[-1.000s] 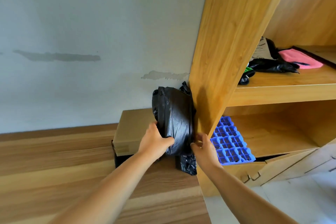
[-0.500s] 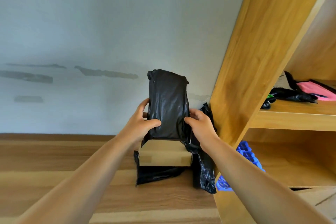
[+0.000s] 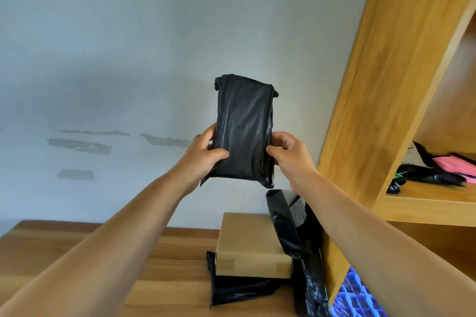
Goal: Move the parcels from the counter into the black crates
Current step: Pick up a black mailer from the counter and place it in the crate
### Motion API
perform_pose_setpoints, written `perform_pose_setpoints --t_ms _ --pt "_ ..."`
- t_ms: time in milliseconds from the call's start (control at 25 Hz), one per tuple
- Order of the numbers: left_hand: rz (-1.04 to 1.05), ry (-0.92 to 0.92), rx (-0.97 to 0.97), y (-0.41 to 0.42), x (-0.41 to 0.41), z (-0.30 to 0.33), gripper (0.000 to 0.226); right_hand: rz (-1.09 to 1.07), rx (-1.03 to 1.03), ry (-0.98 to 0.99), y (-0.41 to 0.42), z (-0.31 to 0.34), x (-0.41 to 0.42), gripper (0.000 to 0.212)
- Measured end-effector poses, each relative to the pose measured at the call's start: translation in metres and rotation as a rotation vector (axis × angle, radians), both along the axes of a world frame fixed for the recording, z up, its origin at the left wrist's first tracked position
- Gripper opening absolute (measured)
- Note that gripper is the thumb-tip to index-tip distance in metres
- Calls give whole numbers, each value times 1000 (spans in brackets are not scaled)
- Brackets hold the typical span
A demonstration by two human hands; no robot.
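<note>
A pale wall (image 3: pixel 128 59) fills most of the view, and a wooden shelf unit (image 3: pixel 386 85) rises just right of the held black parcel (image 3: pixel 243 127). Below the parcel lies the wooden counter (image 3: pixel 154 252). Both forearms reach up and forward from the lower corners of the view, converging on the parcel, which is held upright in the air, well above the counter and in front of the wall. The left hand (image 3: pixel 202 156) grips the parcel's lower left edge, thumb pressed across the front and fingers curled behind. The right hand (image 3: pixel 289 156) holds the lower right edge the same way, thumb on the front face, fingers wrapped round the side. Directly beneath the parcel a cardboard box (image 3: pixel 251 242) rests on a flat black bag (image 3: pixel 237 291) on the counter. Another black bag parcel (image 3: pixel 296 239) leans between the box and the shelf unit. Lower right of the parcel a blue plastic grid (image 3: pixel 355 298) shows.
</note>
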State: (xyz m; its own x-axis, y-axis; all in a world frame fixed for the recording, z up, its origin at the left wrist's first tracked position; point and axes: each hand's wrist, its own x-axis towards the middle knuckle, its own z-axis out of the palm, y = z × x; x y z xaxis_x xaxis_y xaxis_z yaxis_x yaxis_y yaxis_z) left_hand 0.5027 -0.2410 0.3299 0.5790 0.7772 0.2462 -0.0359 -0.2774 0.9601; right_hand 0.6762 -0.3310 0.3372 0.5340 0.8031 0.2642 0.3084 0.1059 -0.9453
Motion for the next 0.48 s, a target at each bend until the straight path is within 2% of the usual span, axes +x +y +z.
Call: perform_pose_setpoints --t_ms 320,480 --pt "133 21 156 10 -15 13 64 36 50 0 7 18 -16 37" --pt "104 -64 63 15 -19 18 53 51 70 40 12 24 -17 31"
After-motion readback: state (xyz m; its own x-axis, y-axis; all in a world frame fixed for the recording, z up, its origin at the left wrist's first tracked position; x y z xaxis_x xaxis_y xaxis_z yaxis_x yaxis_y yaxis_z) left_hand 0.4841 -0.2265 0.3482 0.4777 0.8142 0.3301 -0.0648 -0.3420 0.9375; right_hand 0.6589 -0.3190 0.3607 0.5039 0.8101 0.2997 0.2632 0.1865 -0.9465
